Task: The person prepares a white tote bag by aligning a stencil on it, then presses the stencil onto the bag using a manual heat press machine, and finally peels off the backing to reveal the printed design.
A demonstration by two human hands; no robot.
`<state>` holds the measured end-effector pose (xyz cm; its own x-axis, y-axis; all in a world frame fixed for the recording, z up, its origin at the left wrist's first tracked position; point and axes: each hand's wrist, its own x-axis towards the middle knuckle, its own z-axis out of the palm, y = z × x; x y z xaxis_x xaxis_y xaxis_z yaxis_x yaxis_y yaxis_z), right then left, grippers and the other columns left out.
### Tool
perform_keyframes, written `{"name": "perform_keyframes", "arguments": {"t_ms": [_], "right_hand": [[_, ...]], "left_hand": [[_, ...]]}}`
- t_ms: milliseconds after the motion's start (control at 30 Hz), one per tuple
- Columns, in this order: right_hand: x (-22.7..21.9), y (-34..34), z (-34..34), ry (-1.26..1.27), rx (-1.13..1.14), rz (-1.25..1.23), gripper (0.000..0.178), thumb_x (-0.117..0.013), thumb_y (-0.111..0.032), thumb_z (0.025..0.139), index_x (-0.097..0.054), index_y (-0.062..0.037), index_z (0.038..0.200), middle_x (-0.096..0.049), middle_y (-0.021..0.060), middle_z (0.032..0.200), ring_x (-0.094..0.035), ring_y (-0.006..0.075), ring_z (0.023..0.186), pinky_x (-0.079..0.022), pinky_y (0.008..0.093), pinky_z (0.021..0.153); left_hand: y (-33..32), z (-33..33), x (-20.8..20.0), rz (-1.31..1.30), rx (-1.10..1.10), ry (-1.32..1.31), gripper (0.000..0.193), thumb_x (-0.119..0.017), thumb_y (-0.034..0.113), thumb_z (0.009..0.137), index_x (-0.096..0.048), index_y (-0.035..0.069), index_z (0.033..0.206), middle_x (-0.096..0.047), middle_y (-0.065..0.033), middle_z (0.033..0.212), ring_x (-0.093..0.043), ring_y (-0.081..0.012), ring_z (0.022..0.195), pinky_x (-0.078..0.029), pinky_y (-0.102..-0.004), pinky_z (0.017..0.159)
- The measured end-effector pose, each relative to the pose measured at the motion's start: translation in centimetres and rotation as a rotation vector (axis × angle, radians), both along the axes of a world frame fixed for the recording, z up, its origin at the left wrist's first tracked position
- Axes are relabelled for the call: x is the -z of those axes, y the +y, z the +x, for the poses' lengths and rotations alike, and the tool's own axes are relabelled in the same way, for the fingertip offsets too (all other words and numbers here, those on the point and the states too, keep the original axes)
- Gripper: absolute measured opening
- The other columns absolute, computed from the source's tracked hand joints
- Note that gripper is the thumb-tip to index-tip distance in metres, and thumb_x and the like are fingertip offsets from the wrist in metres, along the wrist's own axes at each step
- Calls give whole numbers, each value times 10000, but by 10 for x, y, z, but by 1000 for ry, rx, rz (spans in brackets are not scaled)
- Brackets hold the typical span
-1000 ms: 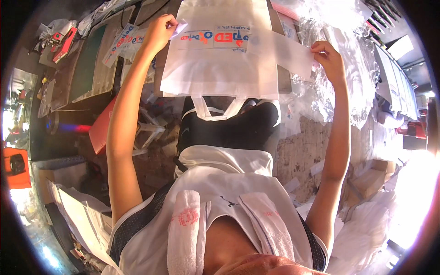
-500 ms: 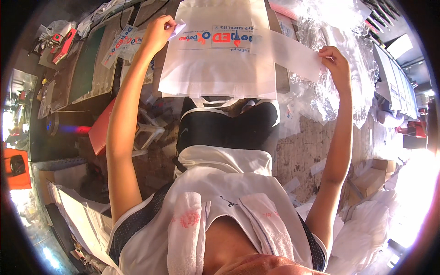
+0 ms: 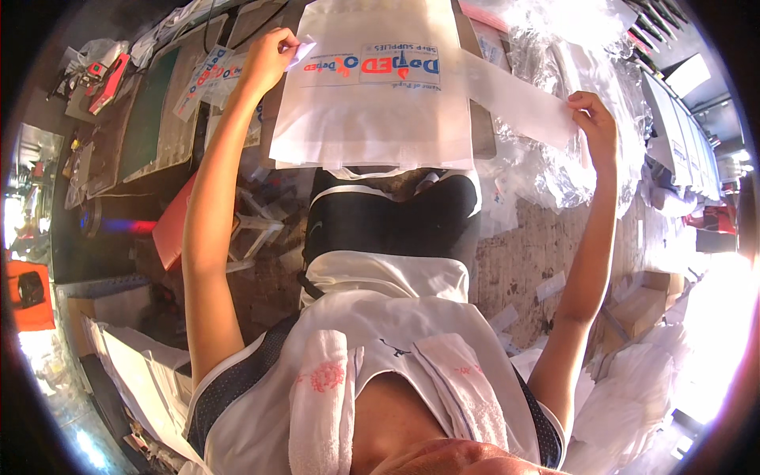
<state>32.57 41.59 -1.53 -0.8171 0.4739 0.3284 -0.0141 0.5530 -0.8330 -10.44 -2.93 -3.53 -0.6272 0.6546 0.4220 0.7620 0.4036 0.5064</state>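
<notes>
In front of me lies a white cloth bag (image 3: 348, 119) with red and blue print, its handles toward my lap. At the bag's upper left edge my left hand (image 3: 271, 57) is closed in a pinch on a small white piece (image 3: 301, 52). I cannot tell whether that piece is loose or part of the bag. Off to the right, my right hand (image 3: 594, 125) pinches the end of a translucent whitish strip (image 3: 522, 107). The strip slants from my fingers to the bag's right edge, and its far end is near that edge.
Crumpled clear plastic (image 3: 590, 71) covers white goods on the right. At the left lie a printed clear sheet (image 3: 207, 83) and dark boards (image 3: 178, 103). A red panel (image 3: 174, 229) leans below them. Scraps litter the floor (image 3: 514, 269), and a cardboard box (image 3: 645, 305) stands lower right.
My right hand has moved right and slightly down, drawing the strip off the bag's printed face. The bag has shifted slightly left. My left hand has barely moved.
</notes>
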Motion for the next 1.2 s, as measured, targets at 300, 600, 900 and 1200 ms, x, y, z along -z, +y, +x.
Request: {"name": "perform_keyframes", "arguments": {"t_ms": [300,600,900,1200], "right_hand": [[20,6,54,9,136,-28,185,-603,80,905,-687,-4,1047,-668,74,1206,-629,158,1071,-502,297,921],[110,-49,139,-276,399,-179,202,-676,-5,885,-717,-41,1079,-712,22,903,-635,105,823,-500,273,734],[147,-47,177,-300,552,-39,258,-696,29,884,-711,-33,1134,-722,47,984,-659,130,871,-528,282,775],[85,-130,88,-25,459,-244,200,-728,11,915,-727,-43,1108,-652,-14,948,-602,71,847,-485,240,747]], "left_hand": [[1,-8,5,21,30,1,75,-684,31,900,-687,13,973,-727,-121,957,-712,-258,902,-538,-366,809],[-5,-9,2,-52,1,-6,56,-669,33,949,-674,22,1003,-728,-35,925,-709,-136,884,-531,-293,767],[58,107,-43,-11,287,-65,100,-676,59,966,-652,7,1048,-665,-90,978,-696,-204,900,-542,-331,815],[87,132,-25,74,439,109,98,-645,69,983,-669,23,1065,-640,-89,995,-688,-265,895,-535,-379,828]]}}
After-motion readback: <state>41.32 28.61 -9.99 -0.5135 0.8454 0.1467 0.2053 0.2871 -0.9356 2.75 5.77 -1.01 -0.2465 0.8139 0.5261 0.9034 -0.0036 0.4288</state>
